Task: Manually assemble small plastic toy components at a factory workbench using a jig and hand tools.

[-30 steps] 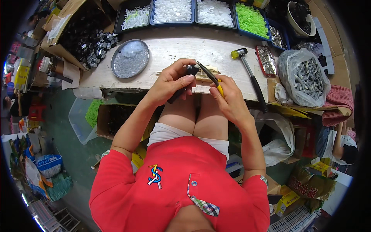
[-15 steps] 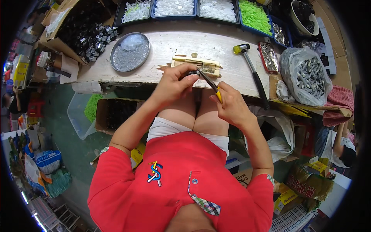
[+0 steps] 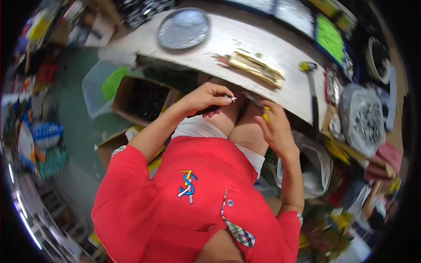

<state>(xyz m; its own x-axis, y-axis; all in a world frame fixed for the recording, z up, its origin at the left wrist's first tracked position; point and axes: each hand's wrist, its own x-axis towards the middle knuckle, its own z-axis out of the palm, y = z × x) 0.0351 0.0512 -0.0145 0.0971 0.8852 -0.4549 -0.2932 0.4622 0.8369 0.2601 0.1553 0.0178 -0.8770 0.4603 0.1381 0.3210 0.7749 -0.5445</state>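
My left hand (image 3: 205, 100) is closed above my lap, pinching a small dark piece with a white tip (image 3: 233, 99) between thumb and fingers. A dark, long shape shows beneath the palm; its kind is unclear. My right hand (image 3: 276, 127) grips a yellow-handled tool (image 3: 265, 115) with a narrow metal end, blurred by motion. That end points toward the left hand's piece, with a gap between them. Beyond both hands, a cream-coloured slotted block (image 3: 256, 68) lies near the bench edge.
On the white bench (image 3: 228, 39) are a round metal tray (image 3: 184, 28), a hammer (image 3: 313, 94) and a clear bag of small grey parts (image 3: 364, 118). A bin of green pieces (image 3: 330, 39) stands far right. Below the bench sits a cardboard box of dark parts (image 3: 142, 98).
The view has turned and shifted. Both hands have drawn back from the block to above my lap. The tool's end has parted from the piece in my left hand.
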